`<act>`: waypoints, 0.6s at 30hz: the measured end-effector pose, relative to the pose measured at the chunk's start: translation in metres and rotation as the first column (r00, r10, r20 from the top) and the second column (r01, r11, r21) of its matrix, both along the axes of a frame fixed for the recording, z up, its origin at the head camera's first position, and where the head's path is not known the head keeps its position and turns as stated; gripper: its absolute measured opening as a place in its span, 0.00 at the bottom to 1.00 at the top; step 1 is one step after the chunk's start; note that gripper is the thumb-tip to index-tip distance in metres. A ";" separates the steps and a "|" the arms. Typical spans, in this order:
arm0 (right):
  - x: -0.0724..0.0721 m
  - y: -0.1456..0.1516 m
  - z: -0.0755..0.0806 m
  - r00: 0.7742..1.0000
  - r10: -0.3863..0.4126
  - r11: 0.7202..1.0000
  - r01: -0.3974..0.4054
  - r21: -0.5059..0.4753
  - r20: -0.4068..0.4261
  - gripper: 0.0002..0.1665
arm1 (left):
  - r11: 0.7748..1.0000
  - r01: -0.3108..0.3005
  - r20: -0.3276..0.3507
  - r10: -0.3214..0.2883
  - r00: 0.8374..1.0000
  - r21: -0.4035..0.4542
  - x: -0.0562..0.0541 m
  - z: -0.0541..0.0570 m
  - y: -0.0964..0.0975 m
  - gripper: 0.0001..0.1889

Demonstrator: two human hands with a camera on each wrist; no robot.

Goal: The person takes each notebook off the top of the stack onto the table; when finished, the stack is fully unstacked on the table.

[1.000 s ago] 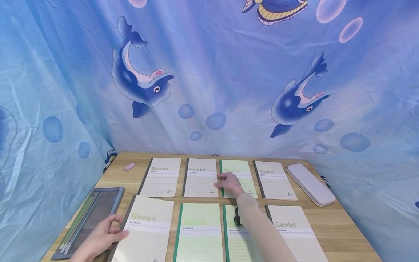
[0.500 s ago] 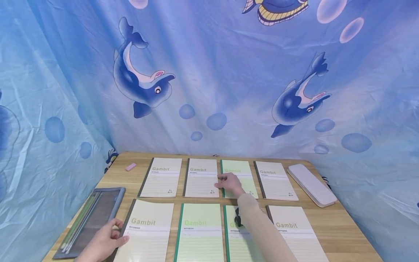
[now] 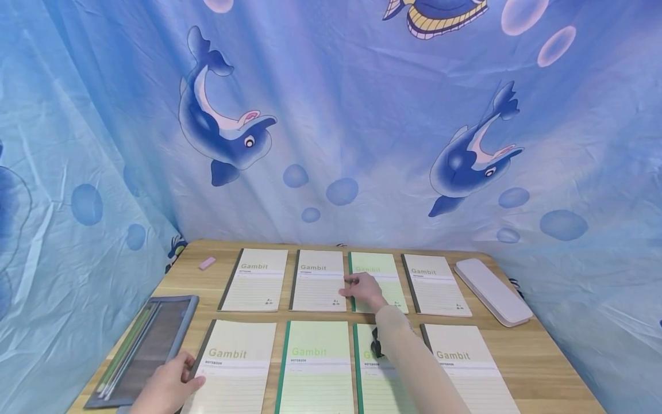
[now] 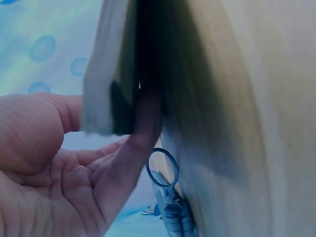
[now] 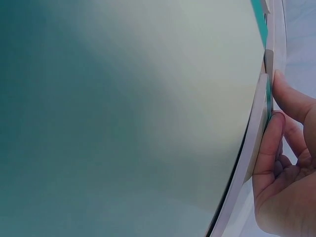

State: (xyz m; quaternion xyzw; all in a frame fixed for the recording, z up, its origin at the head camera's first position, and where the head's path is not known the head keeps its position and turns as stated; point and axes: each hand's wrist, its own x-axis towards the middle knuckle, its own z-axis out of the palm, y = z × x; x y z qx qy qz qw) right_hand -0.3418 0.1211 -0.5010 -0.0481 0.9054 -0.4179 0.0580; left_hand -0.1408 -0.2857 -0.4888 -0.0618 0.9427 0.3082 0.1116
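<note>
My left hand pinches the spine edge of the front-left cream notebook. In the left wrist view the thumb is on one face of this notebook and a finger lies under it, between cover and wood. At the back row, my right hand has fingertips right at the right edge of the second cream notebook, over the green notebook. Its fingers are bent beside the notebook edges in the right wrist view.
More notebooks lie in two rows: one cream, one cream, one green, another green under the right sleeve, one cream. A mesh pencil pouch, pink eraser and white case sit at the sides.
The front-left notebook has come down and slightly toward the front, its top edge now level with the row. My left hand shifted a little right and down. My right hand stayed still.
</note>
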 end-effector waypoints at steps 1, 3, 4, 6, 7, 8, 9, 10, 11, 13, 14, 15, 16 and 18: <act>0.000 0.000 0.000 1.000 0.001 1.000 -0.001 -0.001 0.001 0.26 | 1.000 0.001 0.005 -0.001 1.000 -0.015 0.000 0.000 0.000 0.20; 0.000 0.001 0.000 1.000 -0.001 1.000 0.001 -0.004 0.006 0.27 | 0.999 0.005 0.019 -0.004 1.000 -0.048 0.001 0.002 0.001 0.21; 0.000 0.001 0.000 1.000 0.000 1.000 0.000 -0.006 0.008 0.27 | 0.998 0.008 0.025 -0.006 1.000 -0.065 0.001 0.002 0.002 0.20; 0.001 0.001 0.000 1.000 0.001 1.000 -0.001 -0.007 0.010 0.27 | 0.995 0.013 0.036 -0.010 0.999 -0.098 0.002 0.003 0.003 0.20; 0.001 0.001 0.000 1.000 0.001 1.000 -0.001 -0.007 0.009 0.27 | 0.993 0.017 0.042 -0.012 0.999 -0.117 0.003 0.004 0.003 0.20; 0.001 0.001 0.000 1.000 0.001 1.000 -0.001 -0.006 0.008 0.27 | 0.991 0.020 0.049 -0.013 0.999 -0.135 0.003 0.005 0.004 0.20; 0.001 0.001 -0.001 1.000 0.001 1.000 -0.001 -0.007 0.006 0.27 | 0.988 0.022 0.054 -0.014 0.998 -0.153 0.004 0.005 0.004 0.20; 0.000 0.001 -0.001 1.000 -0.001 1.000 0.001 -0.006 0.006 0.27 | 0.985 0.024 0.059 -0.015 0.998 -0.169 0.004 0.005 0.004 0.21; 0.000 0.001 -0.001 1.000 -0.002 1.000 0.002 -0.006 0.005 0.27 | 0.983 0.025 0.062 -0.014 0.998 -0.182 0.004 0.005 0.004 0.21; 0.000 0.001 -0.001 1.000 -0.003 1.000 0.003 -0.003 0.004 0.27 | 0.979 0.026 0.068 -0.012 0.998 -0.200 0.005 0.005 0.004 0.22; -0.001 0.001 -0.001 1.000 -0.004 1.000 0.004 -0.003 0.004 0.27 | 0.978 0.025 0.070 -0.010 0.997 -0.206 0.005 0.005 0.004 0.22; -0.001 0.001 -0.001 1.000 -0.005 1.000 0.005 -0.002 0.004 0.27 | 0.977 0.023 0.072 -0.008 0.997 -0.210 0.005 0.005 0.005 0.22; -0.001 0.001 -0.001 1.000 -0.006 1.000 0.006 0.000 0.004 0.27 | 0.977 0.019 0.075 -0.004 0.997 -0.214 0.005 0.005 0.005 0.22; -0.002 0.001 -0.002 1.000 -0.008 1.000 0.008 0.003 0.001 0.27 | 0.976 0.013 0.084 0.006 0.996 -0.219 0.005 0.005 0.006 0.21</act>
